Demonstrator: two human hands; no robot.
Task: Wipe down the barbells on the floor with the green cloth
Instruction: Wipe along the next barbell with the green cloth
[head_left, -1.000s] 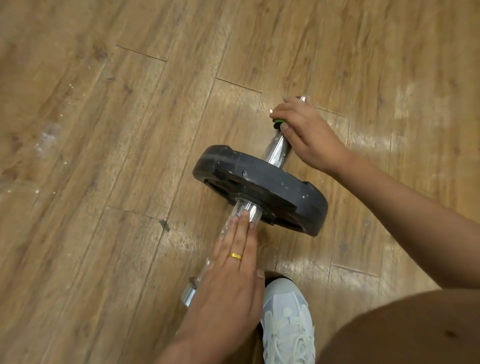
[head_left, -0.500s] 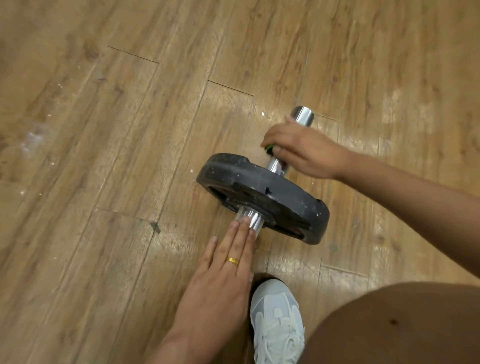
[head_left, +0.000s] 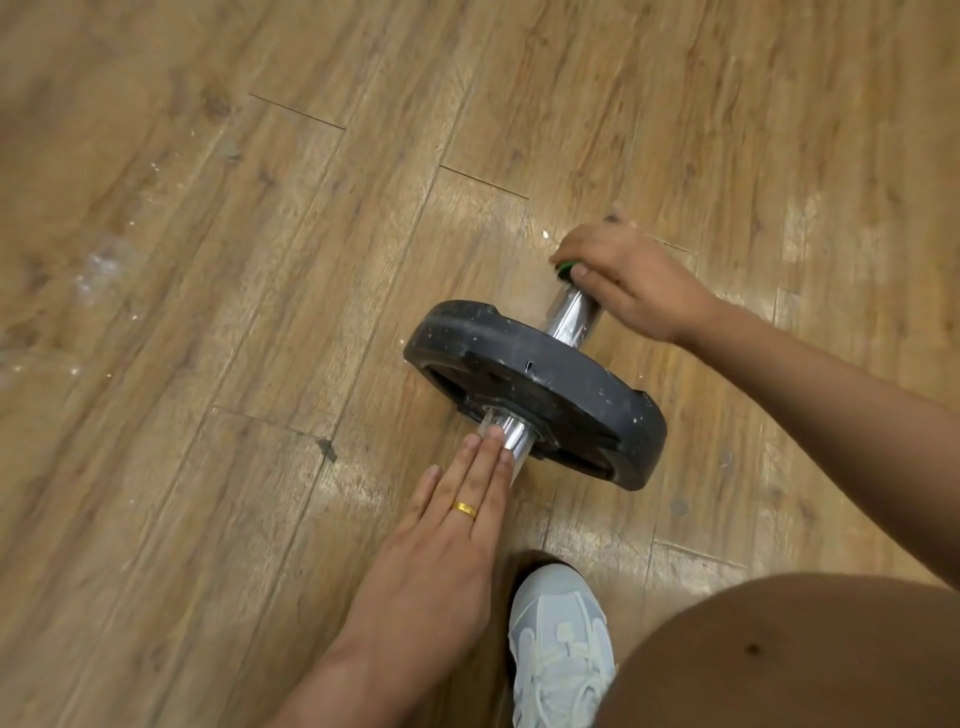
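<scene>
A barbell lies on the wooden floor: a chrome bar (head_left: 574, 314) runs through a scuffed black weight plate (head_left: 550, 371). My right hand (head_left: 631, 280) grips the far end of the bar beyond the plate, with the green cloth (head_left: 563, 268) bunched under its fingers; only a small green edge shows. My left hand (head_left: 447, 540) lies flat with straight fingers on the near part of the bar, fingertips almost at the plate's hub. It wears a gold ring. The bar under that hand is hidden.
A white sneaker (head_left: 558, 649) stands right behind my left hand, and a bare knee (head_left: 789, 654) fills the bottom right corner. The plank floor (head_left: 208, 312) carries pale scuffs and specks at the left.
My right hand slid the cloth along the far bar end toward the plate, then back out over the tip, which it now covers. The left hand stayed flat on the near bar.
</scene>
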